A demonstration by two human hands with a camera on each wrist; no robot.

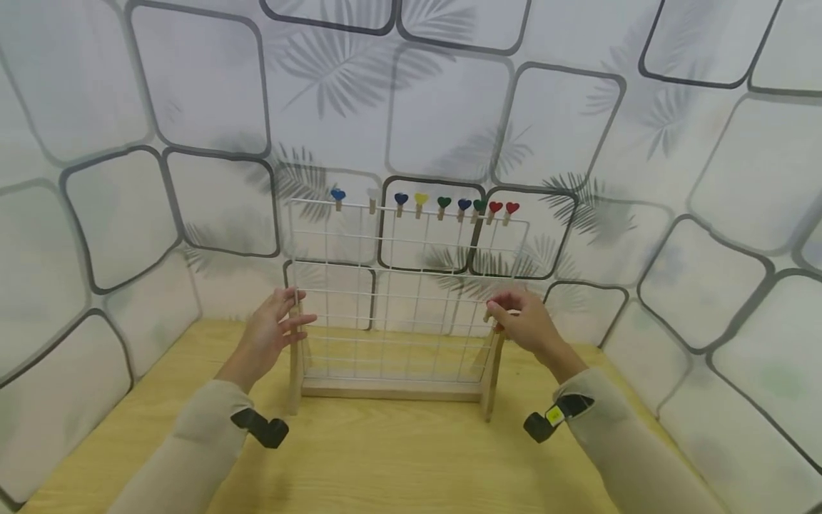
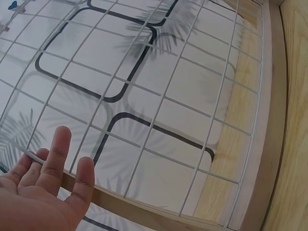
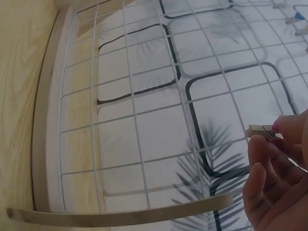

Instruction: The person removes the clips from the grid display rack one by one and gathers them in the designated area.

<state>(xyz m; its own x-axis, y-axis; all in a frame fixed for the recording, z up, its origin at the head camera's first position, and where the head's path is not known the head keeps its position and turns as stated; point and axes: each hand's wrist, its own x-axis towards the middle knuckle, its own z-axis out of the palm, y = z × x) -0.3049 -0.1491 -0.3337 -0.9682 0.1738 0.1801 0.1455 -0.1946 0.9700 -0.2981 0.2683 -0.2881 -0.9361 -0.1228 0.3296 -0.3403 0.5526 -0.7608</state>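
Observation:
A white wire grid rack with a wooden base (image 1: 392, 390) stands upright in front of me. My right hand (image 1: 529, 328), near the rack's right side, pinches a small wooden clothespin (image 3: 261, 130) between thumb and fingers. The pin's decorated end, mostly covered by the thumb, shows a bit of pink. At the rack's left post, my left hand (image 1: 270, 332) has its fingers spread and loosely bent, touching the grid's edge. Along the top wire sit several heart clothespins, among them a blue one (image 1: 338, 194), a yellow one (image 1: 420, 199) and a red one (image 1: 511, 208).
The rack stands on a wood-grain table (image 1: 385, 457). Patterned wall covering (image 1: 449, 121) with leaf prints rises behind it and on both sides. Wooden feet (image 3: 120, 219) of the rack stick out at its lower corners.

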